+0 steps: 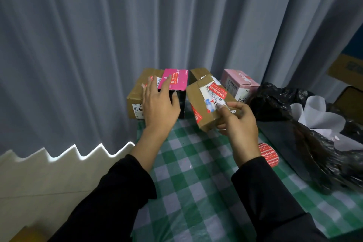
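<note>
One parcel [196, 93] gripped, right hand [240, 124] | left hand [160, 105] fingers splayed over pink box [177, 80] | black bag [275, 100] beside

Left carton label [137, 108] reads "31"; pale pink box [240, 84] "10".

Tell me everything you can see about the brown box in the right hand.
The brown cardboard box is taped shut and tilted. Its top carries a white barcode label, a red sticker and a blue mark; another red sticker sits on its side. The right hand grips its near right end above the green checked tablecloth.
</note>
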